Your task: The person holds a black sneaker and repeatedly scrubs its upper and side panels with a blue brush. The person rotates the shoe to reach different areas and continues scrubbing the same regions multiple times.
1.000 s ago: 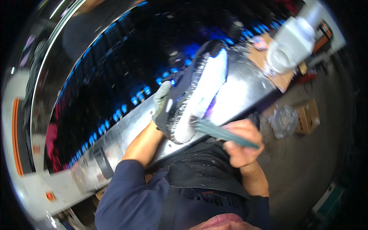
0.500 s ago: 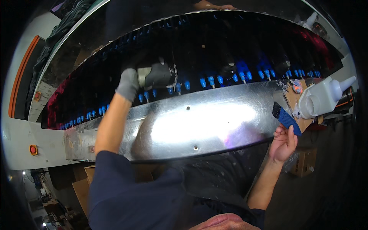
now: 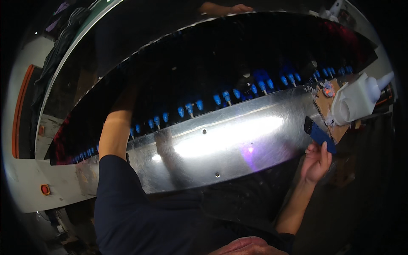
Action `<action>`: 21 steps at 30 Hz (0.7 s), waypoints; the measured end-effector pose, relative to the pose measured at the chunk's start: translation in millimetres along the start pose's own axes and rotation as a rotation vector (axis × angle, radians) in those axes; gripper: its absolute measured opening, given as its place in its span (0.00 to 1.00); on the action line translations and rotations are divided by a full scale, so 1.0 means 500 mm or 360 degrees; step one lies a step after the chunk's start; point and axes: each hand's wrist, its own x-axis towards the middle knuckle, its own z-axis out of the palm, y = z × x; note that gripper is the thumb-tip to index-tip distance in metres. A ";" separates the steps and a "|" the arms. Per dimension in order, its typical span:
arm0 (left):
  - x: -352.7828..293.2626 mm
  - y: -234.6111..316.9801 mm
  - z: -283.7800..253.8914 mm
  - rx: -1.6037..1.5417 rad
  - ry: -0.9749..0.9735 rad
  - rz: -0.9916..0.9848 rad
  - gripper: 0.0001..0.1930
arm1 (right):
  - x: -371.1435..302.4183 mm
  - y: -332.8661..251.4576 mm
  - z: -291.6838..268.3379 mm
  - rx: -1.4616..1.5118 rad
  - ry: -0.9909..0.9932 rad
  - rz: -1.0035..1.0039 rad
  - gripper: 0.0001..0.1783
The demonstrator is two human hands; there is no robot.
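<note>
My right hand [image 3: 318,163] is closed round the end of a blue brush [image 3: 321,138] with short black bristles. It is held up beside the right end of a shiny metal ledge [image 3: 229,155]. My left forearm [image 3: 117,127] crosses that ledge and reaches into the long, dark opening behind it. Darkness in there hides my left hand, so its fingers and anything in them do not show. Small blue nozzle-like fittings [image 3: 190,110] stand in clusters along the back edge of the ledge.
A white plastic bottle [image 3: 359,100] with a spout lies at the ledge's right end, by a piece of brown cardboard [image 3: 325,106]. An orange-red button [image 3: 45,189] sits on the pale panel at left. A glossy dark cover [image 3: 161,21] curves over the opening.
My gloved left hand, seen before near the blue fittings with a dark, pale-ended object, has gone deeper into the dark opening. My right hand still holds the brush. The view has tilted.
</note>
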 end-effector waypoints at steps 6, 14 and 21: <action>-0.135 0.232 0.016 -0.0302 0.0156 0.0563 0.18 | 0.003 0.015 -0.016 0.0022 -0.0090 0.0036 0.13; -0.225 0.525 0.240 -0.0086 -0.0267 0.0075 0.18 | -0.011 -0.049 -0.035 0.0013 -0.0029 -0.0111 0.13; -0.249 0.417 0.165 -0.1388 -0.0847 -0.0123 0.26 | -0.009 -0.075 -0.109 0.0146 0.0172 -0.0153 0.12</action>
